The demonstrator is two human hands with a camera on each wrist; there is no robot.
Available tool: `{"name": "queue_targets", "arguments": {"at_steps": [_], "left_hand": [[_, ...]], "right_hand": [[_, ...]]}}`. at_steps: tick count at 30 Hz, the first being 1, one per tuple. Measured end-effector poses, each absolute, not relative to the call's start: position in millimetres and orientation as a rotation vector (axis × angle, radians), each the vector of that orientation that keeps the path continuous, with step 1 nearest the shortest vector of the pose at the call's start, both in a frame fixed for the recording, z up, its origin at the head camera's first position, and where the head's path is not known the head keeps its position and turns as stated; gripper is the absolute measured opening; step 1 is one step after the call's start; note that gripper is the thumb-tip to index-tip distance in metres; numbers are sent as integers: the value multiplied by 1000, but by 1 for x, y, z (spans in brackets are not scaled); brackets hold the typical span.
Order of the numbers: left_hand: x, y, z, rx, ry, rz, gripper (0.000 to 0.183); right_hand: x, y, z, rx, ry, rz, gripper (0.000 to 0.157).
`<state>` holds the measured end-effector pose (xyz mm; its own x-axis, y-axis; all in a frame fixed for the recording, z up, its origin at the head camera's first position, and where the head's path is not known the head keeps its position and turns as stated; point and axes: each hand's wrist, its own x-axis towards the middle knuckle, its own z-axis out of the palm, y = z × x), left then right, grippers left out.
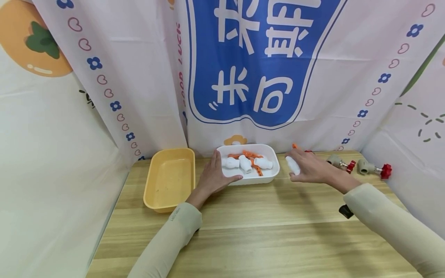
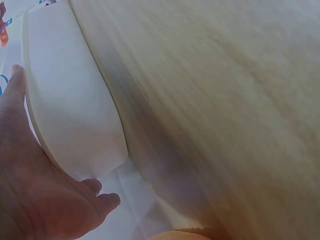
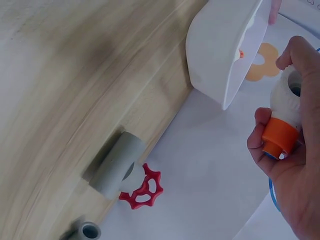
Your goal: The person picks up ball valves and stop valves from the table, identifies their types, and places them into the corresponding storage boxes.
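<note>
Right wrist view: a white-orange fitting is clasped in the grip of the right hand, just right of the white tray, aligned lengthwise toward it; the tray's far end is touched by the spread left hand.

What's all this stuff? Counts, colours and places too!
Table: one, light wood, beneath.
Tub: one, yellow, back left.
Tray: one, white, back centre.
Fittings: three, white, in tray.
Pieces: several, orange, in tray.
Held fitting: one, white-orange, right of tray.
Valves: two or more, grey and red, back right.
Cloth: count unclear, mostly white, around table.
Unclear object: one, black, beside right sleeve.
Sleeves: two, beige, on arms.
Left grip: one, bare, touching tray.
Right grip: one, bare, round held fitting.
</note>
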<state>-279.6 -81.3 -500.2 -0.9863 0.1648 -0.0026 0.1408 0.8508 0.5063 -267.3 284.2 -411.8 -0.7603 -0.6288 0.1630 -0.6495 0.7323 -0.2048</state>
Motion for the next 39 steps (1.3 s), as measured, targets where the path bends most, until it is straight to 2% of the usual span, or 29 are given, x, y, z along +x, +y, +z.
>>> {"name": "queue_targets", "arguments": {"at_steps": [26, 39], "left_hand": [[-281, -81, -500, 237, 2978, 784, 138], [-281, -81, -501, 235, 2973, 807, 138]], "right_hand": [[-292, 239, -410, 1172, -2809, 431, 63], [-304, 220, -406, 1091, -2942, 458, 64]]}}
